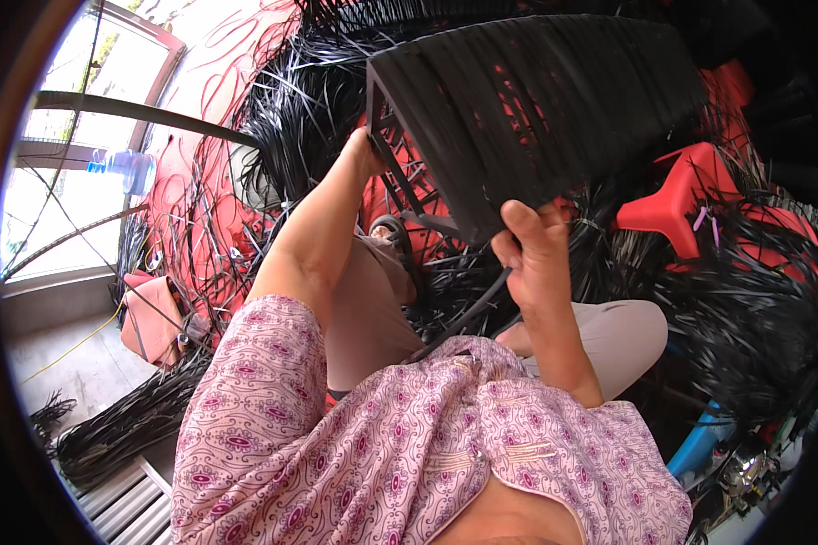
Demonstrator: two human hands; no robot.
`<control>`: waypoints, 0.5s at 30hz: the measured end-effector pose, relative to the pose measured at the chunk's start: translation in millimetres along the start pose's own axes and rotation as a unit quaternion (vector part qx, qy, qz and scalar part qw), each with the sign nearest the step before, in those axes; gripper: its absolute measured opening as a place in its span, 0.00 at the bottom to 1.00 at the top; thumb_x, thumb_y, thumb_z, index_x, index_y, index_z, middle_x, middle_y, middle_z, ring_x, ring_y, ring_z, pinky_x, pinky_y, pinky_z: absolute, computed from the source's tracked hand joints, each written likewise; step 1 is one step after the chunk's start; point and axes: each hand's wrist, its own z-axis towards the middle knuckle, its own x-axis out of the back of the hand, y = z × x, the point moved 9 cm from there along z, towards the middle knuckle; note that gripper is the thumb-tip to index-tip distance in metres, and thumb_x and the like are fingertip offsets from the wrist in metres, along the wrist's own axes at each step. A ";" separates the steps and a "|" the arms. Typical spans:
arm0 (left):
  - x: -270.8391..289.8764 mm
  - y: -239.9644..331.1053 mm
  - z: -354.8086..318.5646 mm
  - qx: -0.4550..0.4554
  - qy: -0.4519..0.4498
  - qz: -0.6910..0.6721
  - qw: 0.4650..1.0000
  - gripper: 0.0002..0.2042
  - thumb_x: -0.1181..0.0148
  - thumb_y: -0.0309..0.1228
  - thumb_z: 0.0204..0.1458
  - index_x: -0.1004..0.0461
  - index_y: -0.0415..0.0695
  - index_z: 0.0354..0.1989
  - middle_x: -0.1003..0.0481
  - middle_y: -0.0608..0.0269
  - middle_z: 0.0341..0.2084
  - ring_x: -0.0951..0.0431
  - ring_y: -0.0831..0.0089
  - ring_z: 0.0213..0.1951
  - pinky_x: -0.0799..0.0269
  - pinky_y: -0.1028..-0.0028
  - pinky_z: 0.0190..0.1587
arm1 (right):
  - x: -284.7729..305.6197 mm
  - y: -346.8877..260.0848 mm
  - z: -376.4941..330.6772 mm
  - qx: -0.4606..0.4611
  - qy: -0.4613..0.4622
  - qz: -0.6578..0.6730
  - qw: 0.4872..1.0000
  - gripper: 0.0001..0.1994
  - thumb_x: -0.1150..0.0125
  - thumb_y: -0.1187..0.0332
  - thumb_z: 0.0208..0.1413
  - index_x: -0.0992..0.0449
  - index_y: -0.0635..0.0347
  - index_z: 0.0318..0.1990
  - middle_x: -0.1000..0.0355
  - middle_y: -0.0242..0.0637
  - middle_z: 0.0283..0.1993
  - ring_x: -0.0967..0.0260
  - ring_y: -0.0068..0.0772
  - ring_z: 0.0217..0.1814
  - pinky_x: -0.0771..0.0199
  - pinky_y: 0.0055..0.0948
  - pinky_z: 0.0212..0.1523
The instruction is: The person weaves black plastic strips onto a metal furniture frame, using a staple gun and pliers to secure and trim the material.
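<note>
A large black frame woven over with flat dark strips [554, 100] is tilted in front of me, its open end toward my left. My left hand [369, 156] grips the left edge of this frame; the frame partly hides its fingers. At the near lower corner, my right hand [534, 250] is closed with the thumb up, against the weaving. A dark strip [468, 316] comes out from beneath that hand and runs down to my lap. Some of the right fingertips are out of sight, and red shows through gaps in the weave.
Loose black strips [291, 100] pile up behind the frame, with another heap [745, 327] at the right. A red plastic stool [668, 204] lies right of the frame. At left are a clear blue water jug [136, 170] and a pink bag [150, 320]. A blue object [700, 443] sits lower right.
</note>
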 end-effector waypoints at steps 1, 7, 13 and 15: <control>-1.5 1.5 -5.5 -0.004 -0.003 0.004 1.000 0.13 0.56 0.38 0.66 0.26 0.46 0.39 0.25 0.63 0.32 0.24 0.69 0.34 0.26 0.69 0.36 | 4.9 16.9 0.8 -0.034 -0.018 -0.013 0.999 0.11 0.28 0.66 0.54 0.21 0.59 0.41 0.33 0.20 0.25 0.48 0.09 0.15 0.54 0.16 0.15; -10.4 46.4 -67.6 -0.134 -0.029 0.049 0.989 0.17 0.57 0.43 0.67 0.25 0.44 0.46 0.23 0.60 0.40 0.23 0.69 0.42 0.28 0.71 0.42 | -23.7 72.7 14.1 -0.033 -0.024 -0.032 0.999 0.12 0.27 0.62 0.54 0.22 0.59 0.38 0.33 0.20 0.25 0.48 0.10 0.15 0.49 0.18 0.16; -37.9 129.1 -230.7 -0.427 -0.008 0.295 0.855 0.23 0.58 0.47 0.68 0.23 0.43 0.53 0.21 0.56 0.48 0.22 0.69 0.49 0.30 0.73 0.49 | -57.9 127.8 53.5 -0.050 -0.047 -0.080 0.994 0.14 0.27 0.62 0.54 0.26 0.56 0.26 0.38 0.19 0.19 0.47 0.12 0.15 0.47 0.19 0.16; -67.7 109.4 -299.0 -0.500 -0.052 0.402 0.765 0.25 0.58 0.48 0.69 0.22 0.42 0.56 0.21 0.55 0.51 0.22 0.69 0.52 0.31 0.74 0.51 | -60.4 136.1 61.9 -0.064 -0.068 -0.093 0.991 0.13 0.27 0.62 0.55 0.25 0.57 0.27 0.35 0.21 0.20 0.46 0.13 0.15 0.48 0.19 0.15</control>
